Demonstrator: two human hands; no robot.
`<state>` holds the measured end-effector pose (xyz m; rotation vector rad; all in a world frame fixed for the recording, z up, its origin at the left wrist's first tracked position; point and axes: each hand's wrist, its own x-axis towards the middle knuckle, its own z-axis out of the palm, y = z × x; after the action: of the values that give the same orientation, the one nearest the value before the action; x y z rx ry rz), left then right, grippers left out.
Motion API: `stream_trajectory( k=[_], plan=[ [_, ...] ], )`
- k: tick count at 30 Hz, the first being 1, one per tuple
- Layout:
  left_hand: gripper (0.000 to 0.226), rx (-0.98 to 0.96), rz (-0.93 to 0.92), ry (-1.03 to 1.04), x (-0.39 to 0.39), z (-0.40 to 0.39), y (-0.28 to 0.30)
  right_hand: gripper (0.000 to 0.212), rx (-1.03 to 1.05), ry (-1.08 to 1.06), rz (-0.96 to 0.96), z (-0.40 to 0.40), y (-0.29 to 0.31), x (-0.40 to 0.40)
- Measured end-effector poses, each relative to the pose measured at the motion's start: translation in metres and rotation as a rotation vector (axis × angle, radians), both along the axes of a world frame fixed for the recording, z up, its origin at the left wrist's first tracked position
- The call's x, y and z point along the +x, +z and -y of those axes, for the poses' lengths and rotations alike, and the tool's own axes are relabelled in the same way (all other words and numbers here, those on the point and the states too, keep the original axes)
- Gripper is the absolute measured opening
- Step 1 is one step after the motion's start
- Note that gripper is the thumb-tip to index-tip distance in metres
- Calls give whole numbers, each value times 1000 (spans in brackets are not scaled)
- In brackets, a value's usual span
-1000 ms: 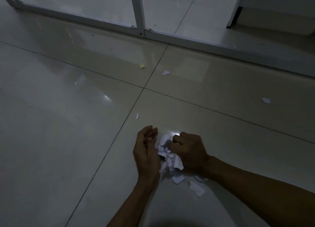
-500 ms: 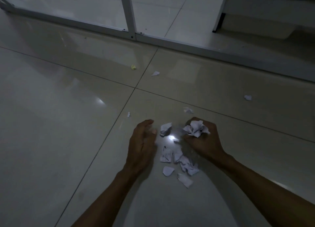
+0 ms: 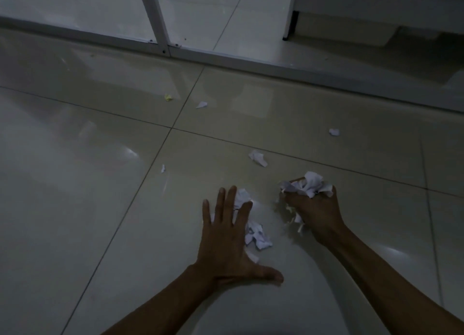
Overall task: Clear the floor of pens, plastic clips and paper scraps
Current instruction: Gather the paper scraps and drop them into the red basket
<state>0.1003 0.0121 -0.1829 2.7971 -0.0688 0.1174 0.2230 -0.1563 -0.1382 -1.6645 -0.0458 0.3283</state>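
Shiny tile floor [image 3: 75, 209] holds paper scraps. Left hand [image 3: 226, 244], fingers spread wide, presses loose scraps [image 3: 256, 234] so they stay together. Right hand [image 3: 313, 209], at 2 o'clock from it, squeezes a paper bunch [image 3: 307, 185] tight.

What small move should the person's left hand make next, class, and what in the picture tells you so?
Probably close the left hand on the loose scraps beside its fingers. It lies open and flat on the floor with white scraps at its fingertips, while the right hand is already shut on a crumpled wad.
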Motion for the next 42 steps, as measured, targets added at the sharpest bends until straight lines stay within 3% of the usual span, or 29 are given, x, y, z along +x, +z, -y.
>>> stream_trajectory(
  k=[2, 5, 7, 12, 14, 17, 21, 32, 34, 36, 39, 42],
  plan=[
    [125, -24, -14, 82, -1, 19, -2, 30, 20, -51, -41, 1, 0, -5],
    [63, -6, 43, 119, 0, 37, -6, 19, 79, -104, -183, 2, -3, -10],
    [34, 43, 143, 61, 1, 38, -9, 12, 89, -128, -300, 4, -4, -9],
    [7, 121, 242, -46, 1, 33, -6, 33, 273, -149, -425, 10, -4, -5],
    [9, 184, 256, -80, 1, 35, -5, 31, 340, -188, -455, 10, 1, -7],
    [20, 204, 278, -32, 0, 37, -4, 10, 387, -245, -464, 12, 7, -7],
    [26, 196, 241, 32, -5, 36, -1, 14, 395, -292, -503, 19, 14, -3],
    [23, -312, 264, 64, 32, 43, 22, 12, 381, -318, -512, 39, 20, 2],
    [29, -270, 290, 49, 53, 55, 27, 8, 393, -336, -517, 44, 22, 1],
    [48, -88, 252, 124, 68, 65, 27, 13, 398, -343, -521, 49, 22, 0],
    [57, 189, 131, 217, 75, 77, 22, 12, 417, -423, -522, 58, 24, -1],
    [57, 222, 65, 148, 70, 79, 12, 16, 423, -461, -500, 64, 25, -1]
  ],
)
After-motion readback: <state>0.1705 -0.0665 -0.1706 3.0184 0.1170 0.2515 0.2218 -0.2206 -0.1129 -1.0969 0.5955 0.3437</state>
